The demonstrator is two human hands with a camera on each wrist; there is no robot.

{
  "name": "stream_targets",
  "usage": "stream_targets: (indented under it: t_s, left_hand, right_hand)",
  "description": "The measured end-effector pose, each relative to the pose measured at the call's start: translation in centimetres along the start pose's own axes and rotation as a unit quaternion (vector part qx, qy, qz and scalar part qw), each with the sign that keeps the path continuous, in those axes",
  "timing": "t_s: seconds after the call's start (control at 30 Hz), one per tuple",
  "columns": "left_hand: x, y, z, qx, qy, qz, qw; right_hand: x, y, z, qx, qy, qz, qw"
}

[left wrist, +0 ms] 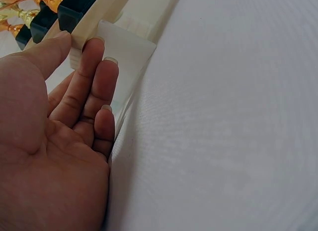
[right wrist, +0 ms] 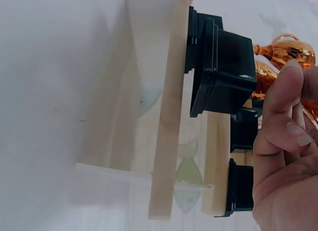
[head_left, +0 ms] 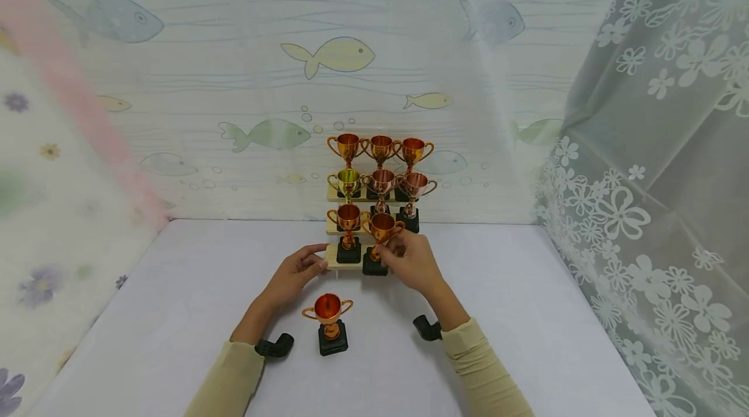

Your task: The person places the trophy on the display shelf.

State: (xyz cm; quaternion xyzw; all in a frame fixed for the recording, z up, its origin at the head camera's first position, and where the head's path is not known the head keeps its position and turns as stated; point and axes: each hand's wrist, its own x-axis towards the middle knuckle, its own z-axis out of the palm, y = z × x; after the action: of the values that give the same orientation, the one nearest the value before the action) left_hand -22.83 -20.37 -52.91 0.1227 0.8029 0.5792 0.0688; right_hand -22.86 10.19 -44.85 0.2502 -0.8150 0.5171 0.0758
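While the left hand [head_left: 298,269] lies with straight fingers against the left end of the stepped wooden stand [head_left: 335,257], the right hand [head_left: 409,259] pinches the stem of a copper trophy [head_left: 381,240] at the lowest step's right end, its axis upright, base overhanging the step's near edge.

Copper-orange trophy cups [head_left: 381,227] on black square bases [right wrist: 221,74], 1 yellow-gold cup [head_left: 346,179] far left on the pale cream wood rack [right wrist: 166,121]. White table [head_left: 526,313]; far wall [head_left: 234,79] white with pastel blue, yellow, green fish. Right curtain [head_left: 661,163] sheer white floral lace, sleeves [head_left: 486,371] beige.
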Motion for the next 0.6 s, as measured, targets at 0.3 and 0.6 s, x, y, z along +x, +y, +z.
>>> stream_targets:
  t_s: [0.3,0.6]
  left_hand:
    - [-0.11,0.14,-0.01,-0.001,-0.001,0.0,1.0]
    - [-0.05,0.06,-0.06,0.001,0.001,-0.002,1.0]
  right_hand:
    - [0.19,0.37,0.29,0.012,0.019,0.013,1.0]
    - [0.58,0.85,0.8,0.003,0.035,0.01,0.999]
